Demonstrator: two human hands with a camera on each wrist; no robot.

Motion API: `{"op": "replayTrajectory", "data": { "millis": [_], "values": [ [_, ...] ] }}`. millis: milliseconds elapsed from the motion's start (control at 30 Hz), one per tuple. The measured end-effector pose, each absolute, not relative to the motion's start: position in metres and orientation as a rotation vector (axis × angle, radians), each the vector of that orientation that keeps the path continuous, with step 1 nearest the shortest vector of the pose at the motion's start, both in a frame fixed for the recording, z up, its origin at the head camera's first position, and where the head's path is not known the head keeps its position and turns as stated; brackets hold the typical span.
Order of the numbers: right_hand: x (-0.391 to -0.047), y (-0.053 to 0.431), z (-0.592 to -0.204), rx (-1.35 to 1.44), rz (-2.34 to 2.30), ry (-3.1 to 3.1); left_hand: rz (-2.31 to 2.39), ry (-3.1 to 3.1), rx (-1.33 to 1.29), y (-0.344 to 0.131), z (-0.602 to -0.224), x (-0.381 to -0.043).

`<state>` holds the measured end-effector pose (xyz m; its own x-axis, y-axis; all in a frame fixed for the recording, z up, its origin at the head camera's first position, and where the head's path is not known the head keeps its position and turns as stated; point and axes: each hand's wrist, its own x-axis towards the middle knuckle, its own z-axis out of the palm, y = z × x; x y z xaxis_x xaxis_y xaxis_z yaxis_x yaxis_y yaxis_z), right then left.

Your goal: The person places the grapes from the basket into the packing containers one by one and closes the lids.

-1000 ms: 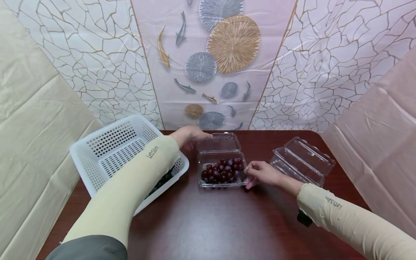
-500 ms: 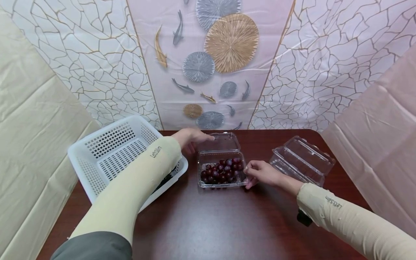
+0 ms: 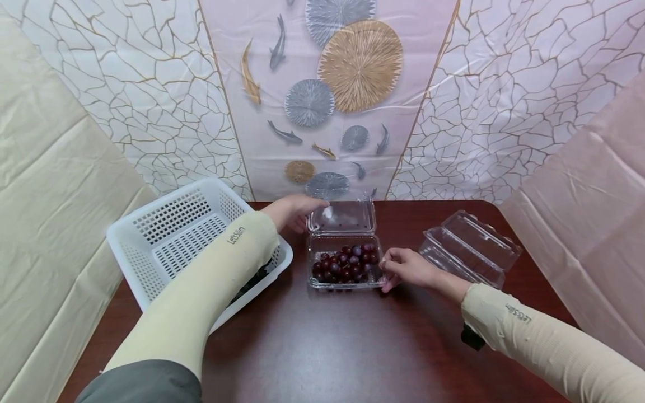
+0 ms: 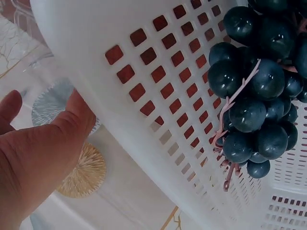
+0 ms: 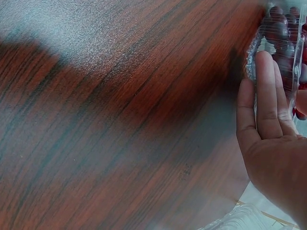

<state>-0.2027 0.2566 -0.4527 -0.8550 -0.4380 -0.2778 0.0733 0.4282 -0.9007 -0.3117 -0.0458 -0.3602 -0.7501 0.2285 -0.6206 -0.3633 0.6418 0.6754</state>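
Two hands work at one clear container (image 3: 322, 243), which stands on the brown table (image 3: 302, 347) between one white basket (image 3: 136, 263) and another open clear container (image 3: 468, 246). The right wrist view shows what the head view hides: the right hand (image 3: 405, 267) has three fingers laid straight along the outer wall and the thumb on the opposite side, so it pinches the container's edge. The left hand (image 3: 297, 211) is at the left edge of the one tilted-back lid (image 3: 347, 215); whether it pinches this lid or only pushes it, I cannot tell. Inside the container lie many red grapes (image 3: 347, 266), partly covering each other. Dark grapes (image 4: 259, 105) on a pinkish stem are clear only in the left wrist view; from the head, just a dark patch appears beside the left sleeve (image 3: 201, 285). This sleeve and the right sleeve (image 3: 544, 330) carry the same writing, "Let'sSlim".
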Motion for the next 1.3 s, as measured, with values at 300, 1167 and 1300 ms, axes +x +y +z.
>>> {"op": "replayTrajectory", "data": {
  "millis": [300, 1167, 1300],
  "values": [
    [-0.203, 0.256, -0.452, -0.294, -1.383, 2.240, 1.291, 2.154, -0.144, -0.055, -0.357, -0.308],
    [-0.200, 0.255, -0.450, -0.303, -1.429, 2.227, 0.808, 2.645, 0.673, -0.069, -0.329, -0.270],
    [-0.201, 0.254, -0.451, -0.299, -1.438, 2.225, 0.737, 2.639, 0.828, -0.065, -0.333, -0.262]
  ]
}}
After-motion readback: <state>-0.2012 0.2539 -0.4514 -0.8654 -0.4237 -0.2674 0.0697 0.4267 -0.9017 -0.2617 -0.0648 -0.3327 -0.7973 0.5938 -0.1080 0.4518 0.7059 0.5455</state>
